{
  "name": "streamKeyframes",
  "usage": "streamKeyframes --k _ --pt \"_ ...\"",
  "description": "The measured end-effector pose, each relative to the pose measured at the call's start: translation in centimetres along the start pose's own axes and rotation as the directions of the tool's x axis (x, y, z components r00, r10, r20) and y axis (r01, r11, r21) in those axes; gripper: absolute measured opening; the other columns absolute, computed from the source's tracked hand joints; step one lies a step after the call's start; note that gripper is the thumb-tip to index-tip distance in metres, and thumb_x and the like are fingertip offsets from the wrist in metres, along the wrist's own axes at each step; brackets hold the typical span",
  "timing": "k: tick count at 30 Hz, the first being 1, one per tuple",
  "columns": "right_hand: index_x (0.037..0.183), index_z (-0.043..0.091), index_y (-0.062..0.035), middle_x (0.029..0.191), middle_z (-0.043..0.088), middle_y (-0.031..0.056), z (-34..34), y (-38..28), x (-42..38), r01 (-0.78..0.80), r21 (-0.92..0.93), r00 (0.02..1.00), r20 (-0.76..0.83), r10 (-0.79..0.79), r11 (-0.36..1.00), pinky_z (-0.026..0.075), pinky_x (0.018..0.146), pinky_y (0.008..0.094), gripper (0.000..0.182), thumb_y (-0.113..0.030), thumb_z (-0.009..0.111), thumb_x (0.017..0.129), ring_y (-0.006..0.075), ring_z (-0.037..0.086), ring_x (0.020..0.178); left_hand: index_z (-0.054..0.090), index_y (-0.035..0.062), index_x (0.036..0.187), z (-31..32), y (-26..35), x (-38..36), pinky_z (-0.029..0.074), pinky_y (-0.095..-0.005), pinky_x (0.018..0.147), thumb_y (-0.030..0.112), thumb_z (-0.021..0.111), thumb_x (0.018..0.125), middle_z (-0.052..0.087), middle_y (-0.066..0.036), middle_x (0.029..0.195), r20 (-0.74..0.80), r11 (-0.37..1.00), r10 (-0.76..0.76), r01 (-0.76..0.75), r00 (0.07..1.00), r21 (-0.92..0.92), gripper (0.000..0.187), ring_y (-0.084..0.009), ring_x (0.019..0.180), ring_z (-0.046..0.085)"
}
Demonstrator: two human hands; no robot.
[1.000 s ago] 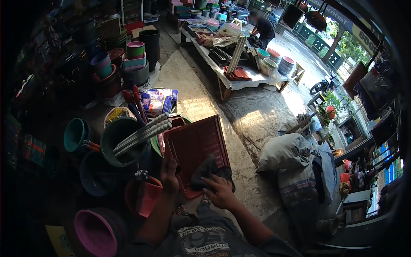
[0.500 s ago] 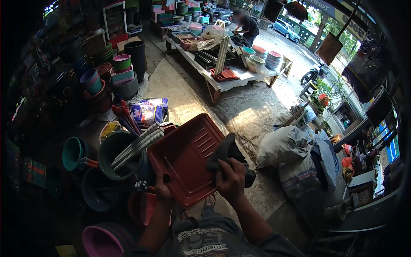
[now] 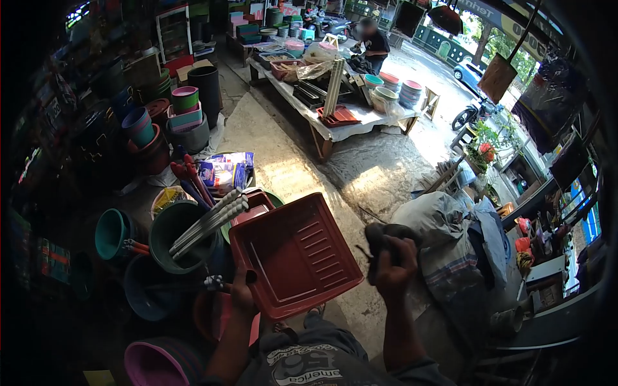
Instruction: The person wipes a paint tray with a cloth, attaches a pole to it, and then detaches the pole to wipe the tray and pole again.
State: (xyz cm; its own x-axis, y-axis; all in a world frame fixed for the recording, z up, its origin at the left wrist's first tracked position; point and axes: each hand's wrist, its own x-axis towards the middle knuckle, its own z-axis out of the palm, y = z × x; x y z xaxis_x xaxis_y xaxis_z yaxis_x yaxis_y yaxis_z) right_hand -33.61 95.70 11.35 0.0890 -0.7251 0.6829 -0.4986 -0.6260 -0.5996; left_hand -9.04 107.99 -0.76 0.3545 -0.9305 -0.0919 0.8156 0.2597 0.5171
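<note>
My left hand [image 3: 243,293] is closed on the near left edge of a dark red plastic dustpan [image 3: 293,257]. The pan is tilted towards me, showing slots or ridges in its base and a hole near the gripped edge. Out to the right of the pan, my right hand [image 3: 394,267] grips a bunched dark cloth [image 3: 389,241], apart from the pan. Part of another red pan [image 3: 254,209] shows behind the held one.
Buckets and basins stand at my left, among them a green bucket [image 3: 183,238] with white-tipped rods and a pink basin [image 3: 154,363]. Stuffed sacks [image 3: 444,244] lie at right. Ahead, a low table [image 3: 335,132] bears plastic wares; a person [image 3: 373,45] stands behind it.
My right hand has lifted the cloth off the dustpan and moved right with it. The dustpan has turned and shifted slightly down and right in my left hand.
</note>
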Motion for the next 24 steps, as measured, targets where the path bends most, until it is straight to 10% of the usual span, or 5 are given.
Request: streamKeyframes --k 5,7,15,21,24 --pt "0.107 0.059 -0.0044 0.105 0.053 0.0184 5.0 -5.0 -5.6 -0.214 0.362 0.876 0.482 0.014 0.907 0.041 0.087 0.0392 0.034 -0.011 0.062 0.074 0.0324 0.051 0.096 0.036 0.0067 0.133 0.2 -1.9 0.5 0.042 -0.0422 0.096 0.037 0.039 0.096 0.046 -0.014 0.126 -0.012 0.992 -0.085 0.084 0.996 -0.092 0.048 -0.0273 0.114 0.049" --pt "0.105 0.06 -0.0091 0.114 0.05 0.0171 6.3 -3.8 -7.8 0.276 -0.015 0.683 0.707 -0.185 0.961 0.036 0.092 0.0421 0.034 -0.021 0.065 0.074 0.0319 0.048 0.106 0.039 0.0048 0.13 1.2 -2.0 0.2 0.047 -0.0401 0.09 0.035 0.04 0.096 0.051 -0.014 0.12 -0.043 0.988 -0.082 0.076 0.996 -0.132 0.046 -0.0248 0.108 0.054" --pt "0.1 0.061 -0.0141 0.128 0.045 0.0158 6.7 5.3 -6.7 0.093 -0.359 0.849 0.515 0.114 0.929 0.029 0.096 0.0527 0.035 -0.033 0.065 0.071 0.0348 0.039 0.119 0.038 0.0029 0.13 1.7 -2.0 -2.9 0.049 -0.0385 0.089 0.032 0.04 0.096 0.051 -0.014 0.12 -0.117 1.0 -0.029 0.029 0.993 -0.006 0.045 -0.0252 0.105 0.056" --pt "0.09 0.062 -0.0104 0.129 0.047 0.0143 7.7 -1.1 -9.9 0.254 0.098 0.598 0.766 -0.236 0.962 0.022 0.102 0.055 0.034 -0.04 0.068 0.073 0.0365 0.036 0.124 0.037 0.0028 0.13 -2.0 -3.5 -2.6 0.045 -0.0411 0.093 0.037 0.044 0.094 0.051 -0.015 0.121 -0.087 0.988 -0.092 0.102 0.992 0.118 0.05 -0.026 0.109 0.053" --pt "0.075 0.06 -0.0062 0.117 0.057 0.0104 8.2 2.4 -8.0 0.118 -0.045 0.86 0.503 -0.08 0.992 0.031 0.1 0.0492 0.022 -0.024 0.068 0.065 0.035 0.046 0.116 0.037 0.0037 0.13 1.9 -1.8 -3.5 0.046 -0.0349 0.091 0.03 0.044 0.095 0.051 -0.011 0.118 -0.056 0.998 -0.03 0.034 0.998 0.059 0.045 -0.0206 0.106 0.054"
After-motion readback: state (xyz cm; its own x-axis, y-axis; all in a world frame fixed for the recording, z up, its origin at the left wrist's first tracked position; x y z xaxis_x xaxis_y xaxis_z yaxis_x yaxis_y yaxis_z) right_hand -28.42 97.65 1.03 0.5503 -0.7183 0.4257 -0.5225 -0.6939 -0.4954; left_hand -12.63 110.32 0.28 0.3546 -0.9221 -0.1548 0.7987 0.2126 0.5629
